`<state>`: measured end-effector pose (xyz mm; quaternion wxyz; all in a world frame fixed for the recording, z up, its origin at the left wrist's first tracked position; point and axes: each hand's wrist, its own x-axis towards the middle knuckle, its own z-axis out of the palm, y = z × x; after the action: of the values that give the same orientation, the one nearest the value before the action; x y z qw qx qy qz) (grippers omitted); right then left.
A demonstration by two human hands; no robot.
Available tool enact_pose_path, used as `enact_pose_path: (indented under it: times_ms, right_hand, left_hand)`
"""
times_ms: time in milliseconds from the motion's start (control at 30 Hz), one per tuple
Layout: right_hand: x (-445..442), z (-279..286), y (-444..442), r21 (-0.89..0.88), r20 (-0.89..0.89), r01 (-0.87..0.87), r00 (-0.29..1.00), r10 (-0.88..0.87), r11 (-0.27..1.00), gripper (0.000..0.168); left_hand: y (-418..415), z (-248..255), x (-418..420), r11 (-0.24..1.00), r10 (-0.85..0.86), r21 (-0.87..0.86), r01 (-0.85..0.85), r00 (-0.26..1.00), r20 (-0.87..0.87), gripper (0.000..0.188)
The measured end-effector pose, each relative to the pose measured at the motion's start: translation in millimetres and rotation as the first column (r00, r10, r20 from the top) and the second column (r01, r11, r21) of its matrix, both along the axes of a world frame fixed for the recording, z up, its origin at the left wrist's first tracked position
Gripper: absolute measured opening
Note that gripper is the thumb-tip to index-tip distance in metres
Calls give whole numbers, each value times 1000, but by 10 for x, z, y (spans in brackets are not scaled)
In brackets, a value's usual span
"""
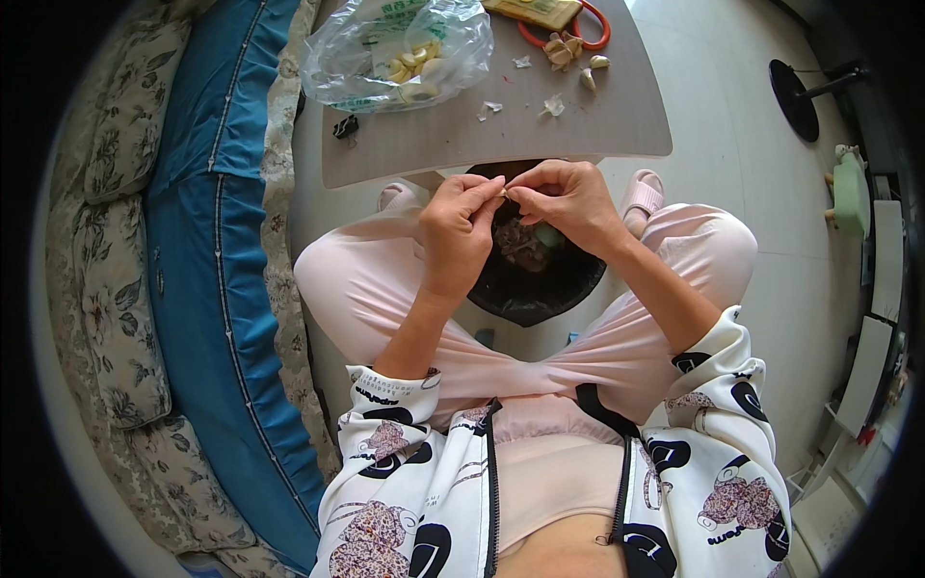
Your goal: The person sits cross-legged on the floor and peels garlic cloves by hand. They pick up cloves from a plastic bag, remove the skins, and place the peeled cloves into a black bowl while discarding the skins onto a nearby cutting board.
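Observation:
Over a black-lined bin holding peelings, my left hand and my right hand meet at the fingertips. Between them is a small pale piece, apparently a garlic clove, mostly hidden by the fingers. On the table above, a clear plastic bag contains several peeled garlic cloves. A partly broken garlic bulb lies at the upper right, beside two loose unpeeled cloves. Bits of garlic skin are scattered on the tabletop.
The grey table has its near edge just beyond my hands. On it are a black binder clip, red-handled scissors and a wooden board. A blue-covered sofa stands at left; a green stool is at right.

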<state>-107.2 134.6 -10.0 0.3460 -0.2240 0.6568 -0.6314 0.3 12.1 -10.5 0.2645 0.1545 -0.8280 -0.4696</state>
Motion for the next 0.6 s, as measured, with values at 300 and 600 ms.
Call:
enact_pose_path:
  times_ms: [300, 600]
  right_hand:
    - [76, -30, -28, 77, -207, 74, 977, -57, 994, 13]
    - [-16, 6, -17, -32, 279, 18, 960, -9, 999, 12]
  left_hand:
    - [29, -23, -9, 990, -23, -143, 19, 999, -24, 20]
    - [-32, 7, -20, 682, -113, 727, 80, 994, -4, 19]
